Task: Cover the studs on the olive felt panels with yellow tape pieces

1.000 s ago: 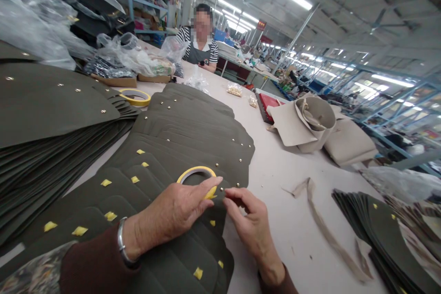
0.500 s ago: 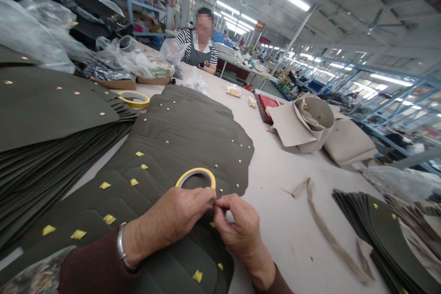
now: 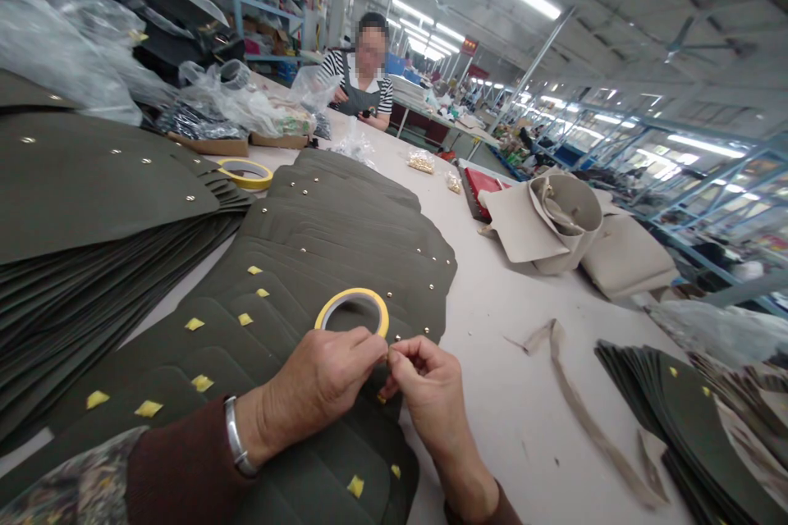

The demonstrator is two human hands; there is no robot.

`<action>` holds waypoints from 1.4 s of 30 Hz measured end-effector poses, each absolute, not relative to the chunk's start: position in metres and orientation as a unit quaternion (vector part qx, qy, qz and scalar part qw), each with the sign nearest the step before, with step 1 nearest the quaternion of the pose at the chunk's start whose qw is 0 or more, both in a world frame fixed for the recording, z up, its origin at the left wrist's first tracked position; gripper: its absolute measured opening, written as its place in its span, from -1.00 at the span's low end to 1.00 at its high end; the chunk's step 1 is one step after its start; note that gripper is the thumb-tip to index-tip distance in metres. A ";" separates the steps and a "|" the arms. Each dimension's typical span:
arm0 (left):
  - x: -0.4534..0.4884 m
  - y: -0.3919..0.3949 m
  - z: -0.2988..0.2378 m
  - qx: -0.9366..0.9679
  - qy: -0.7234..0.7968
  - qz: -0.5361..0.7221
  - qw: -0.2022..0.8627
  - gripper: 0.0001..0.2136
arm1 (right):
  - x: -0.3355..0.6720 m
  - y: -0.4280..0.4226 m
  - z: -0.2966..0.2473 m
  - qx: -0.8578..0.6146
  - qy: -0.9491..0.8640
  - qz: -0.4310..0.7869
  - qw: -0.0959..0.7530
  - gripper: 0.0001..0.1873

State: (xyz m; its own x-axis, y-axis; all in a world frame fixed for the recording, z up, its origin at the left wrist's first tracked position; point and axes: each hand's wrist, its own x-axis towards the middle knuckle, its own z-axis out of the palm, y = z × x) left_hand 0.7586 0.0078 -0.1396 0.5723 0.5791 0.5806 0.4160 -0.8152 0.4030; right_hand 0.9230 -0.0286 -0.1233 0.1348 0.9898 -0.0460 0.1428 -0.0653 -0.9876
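My left hand [image 3: 326, 373] is closed on a roll of yellow tape [image 3: 383, 317], which stands up beyond the fingers over the dark green panels [image 3: 350, 209]. Thumb and finger of my right hand [image 3: 434, 394] are pinched together against the left fingertips, at what looks like the end of the tape; the fingers mostly hide it. Small yellow tape pieces [image 3: 148, 408] stick to the overlapping panels below and to the left of my hands. Gold-coloured metal studs [image 3: 431, 287] show on the panels farther up.
A second yellow tape roll [image 3: 262, 183] lies beyond the left stack of green panels [image 3: 111, 189]. Beige bag parts [image 3: 523, 221] and a loose beige strip [image 3: 572, 394] lie on the right. More panels [image 3: 683, 402] fan out at lower right. A co-worker [image 3: 366, 90] sits across the table.
The tape roll has tilted slightly and shows more of its ring. My right hand has turned a little, its fingertips still meeting the left ones. The view has shifted slightly.
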 end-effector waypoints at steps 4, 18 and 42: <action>0.761 0.003 -0.138 0.877 0.265 0.382 0.122 -0.81 | 0.934 -0.020 -0.130 -0.600 -0.445 0.442 0.497 -0.84; 0.764 0.006 -0.132 0.902 0.400 0.151 0.057 -0.91 | 0.949 -0.001 -0.141 -0.679 -0.516 0.361 0.377 -0.73; 0.753 0.013 -0.127 0.911 0.310 0.236 0.136 -0.83 | 0.951 -0.007 -0.136 -0.635 -0.686 0.198 0.294 -0.81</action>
State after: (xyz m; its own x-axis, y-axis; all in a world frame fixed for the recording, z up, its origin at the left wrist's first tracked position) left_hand 0.7527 0.0131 -0.1274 0.6962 0.6290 0.3458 0.5008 -0.7708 0.3938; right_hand 0.9514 -0.0071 -0.1361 -0.0213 0.9882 0.1519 0.7548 0.1155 -0.6457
